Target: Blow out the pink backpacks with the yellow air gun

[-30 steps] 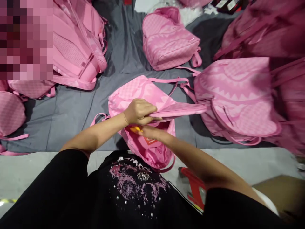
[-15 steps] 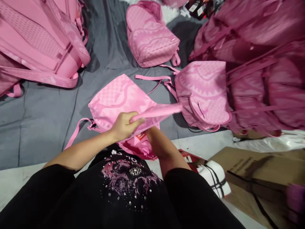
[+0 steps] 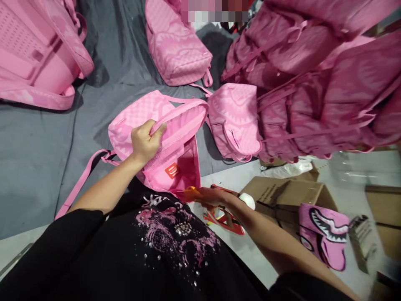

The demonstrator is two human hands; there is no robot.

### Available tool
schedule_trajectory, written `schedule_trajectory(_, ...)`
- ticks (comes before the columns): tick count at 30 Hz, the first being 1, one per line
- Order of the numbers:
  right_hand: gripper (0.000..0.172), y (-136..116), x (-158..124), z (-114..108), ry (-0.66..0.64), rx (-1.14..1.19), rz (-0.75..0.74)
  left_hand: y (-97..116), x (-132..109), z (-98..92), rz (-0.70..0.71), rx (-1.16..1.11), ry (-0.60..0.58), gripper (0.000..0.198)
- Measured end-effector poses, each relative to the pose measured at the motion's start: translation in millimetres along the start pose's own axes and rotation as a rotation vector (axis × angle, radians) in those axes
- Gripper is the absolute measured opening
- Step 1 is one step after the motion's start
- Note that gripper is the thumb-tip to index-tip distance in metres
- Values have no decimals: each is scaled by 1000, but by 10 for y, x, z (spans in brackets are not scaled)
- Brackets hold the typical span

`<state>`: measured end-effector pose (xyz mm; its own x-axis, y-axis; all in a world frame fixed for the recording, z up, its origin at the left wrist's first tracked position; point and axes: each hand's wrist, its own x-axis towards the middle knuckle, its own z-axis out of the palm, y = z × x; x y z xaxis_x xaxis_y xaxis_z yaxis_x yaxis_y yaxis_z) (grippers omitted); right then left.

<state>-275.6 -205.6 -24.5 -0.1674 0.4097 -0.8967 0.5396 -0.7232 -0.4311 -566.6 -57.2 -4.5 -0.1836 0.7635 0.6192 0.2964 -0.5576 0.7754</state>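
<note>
A pink backpack (image 3: pixel 131 115) lies on the grey cloth before me, its top flap folded back and its pink inside showing. The edge of the flap is gripped by my left hand (image 3: pixel 145 141). Inside the bag an orange-red label (image 3: pixel 172 170) is visible. My right hand (image 3: pixel 209 196) is at the bag's near right edge, its fingers closed around an orange-handled tool (image 3: pixel 191 193); the tool's far end cannot be made out.
More pink backpacks lie on the grey cloth (image 3: pixel 94 125): one at the top (image 3: pixel 181 50), one at the right (image 3: pixel 234 113), one at the left (image 3: pixel 46 67). A pile (image 3: pixel 313 92) fills the upper right. Cardboard boxes (image 3: pixel 282 190) stand at the lower right.
My right hand has come out of the bag toward the right and now holds the orange-handled tool. My left hand has moved left, with the flap opened wider. The view has shifted right.
</note>
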Motion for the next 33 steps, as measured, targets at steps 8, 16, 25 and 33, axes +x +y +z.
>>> schedule_trajectory(8, 48, -483, 759, 98, 12, 825, -203, 197, -32, 220, 323, -18, -264, 43)
schedule_trajectory(16, 48, -198, 901, 368, 285, 1186, -258, 152, 145, 257, 334, 61, -220, 46)
schedule_trajectory(25, 42, -222, 1109, 535, -273, 1046, -315, 119, 204, 488, 443, 69, -427, 44)
schedule_trajectory(33, 35, -334, 911, 512, -141, 807, -332, 135, 244, 657, 499, 88, -579, 52)
